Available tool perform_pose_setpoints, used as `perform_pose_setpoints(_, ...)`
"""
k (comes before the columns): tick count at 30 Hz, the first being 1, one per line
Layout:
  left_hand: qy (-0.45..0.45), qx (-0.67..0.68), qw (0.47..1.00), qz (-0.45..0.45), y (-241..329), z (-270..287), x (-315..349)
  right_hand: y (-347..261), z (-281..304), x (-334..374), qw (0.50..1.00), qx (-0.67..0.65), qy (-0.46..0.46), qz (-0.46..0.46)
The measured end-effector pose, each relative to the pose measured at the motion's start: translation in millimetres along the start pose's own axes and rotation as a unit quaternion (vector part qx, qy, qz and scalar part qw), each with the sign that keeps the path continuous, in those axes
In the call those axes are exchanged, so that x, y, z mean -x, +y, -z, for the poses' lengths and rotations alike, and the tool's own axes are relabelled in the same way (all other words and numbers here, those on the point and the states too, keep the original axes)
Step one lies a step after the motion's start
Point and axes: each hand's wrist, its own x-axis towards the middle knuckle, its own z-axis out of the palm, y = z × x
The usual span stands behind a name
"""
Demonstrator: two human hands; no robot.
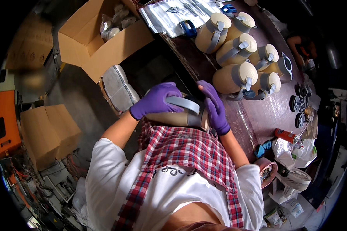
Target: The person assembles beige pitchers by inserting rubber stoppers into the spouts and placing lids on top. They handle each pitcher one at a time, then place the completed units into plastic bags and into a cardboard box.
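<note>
A tan jug with a grey handle lies on its side in front of my apron. My left hand, in a purple glove, wraps round it beside the handle. At the jug's right end, my right hand, also gloved in purple, has its fingers stretched out along the end; its palm side is mostly hidden. On the table to the right stand several similar jugs with cream lids and grey handles.
An open cardboard box with bagged items is at the upper left, near a stack of grey pads. Silver plastic sheets lie at the table's far end. A red can, black round parts and a fan are right.
</note>
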Motion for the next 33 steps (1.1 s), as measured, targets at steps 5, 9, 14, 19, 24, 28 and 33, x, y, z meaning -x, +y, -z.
perform_pose_setpoints(5,0.211,-0.207,0.955,-0.042,79,-23,-2,85,3,-21,0.856,-0.362,0.137,-0.344)
perform_pose_setpoints(9,0.045,-0.331,0.938,-0.087,72,-6,-15,146,-27,-30,0.787,-0.495,0.144,-0.339)
perform_pose_setpoints(14,0.144,0.319,0.93,0.116,-60,43,-19,58,-17,-79,0.99,-0.011,0.119,-0.074)
perform_pose_setpoints(19,0.001,0.287,0.958,-0.009,-119,79,-102,20,-5,-153,0.974,0.058,0.22,-0.005)
perform_pose_setpoints(24,-0.064,0.072,0.974,-0.205,-109,102,-154,42,-13,-168,0.932,0.081,0.299,-0.189)
perform_pose_setpoints(28,-0.087,0.094,0.963,-0.238,-130,81,-156,52,-25,-165,0.876,0.092,0.395,-0.263)
perform_pose_setpoints(33,-0.029,0.271,0.909,-0.316,-180,28,-186,38,-34,-195,0.763,0.313,0.539,-0.173)
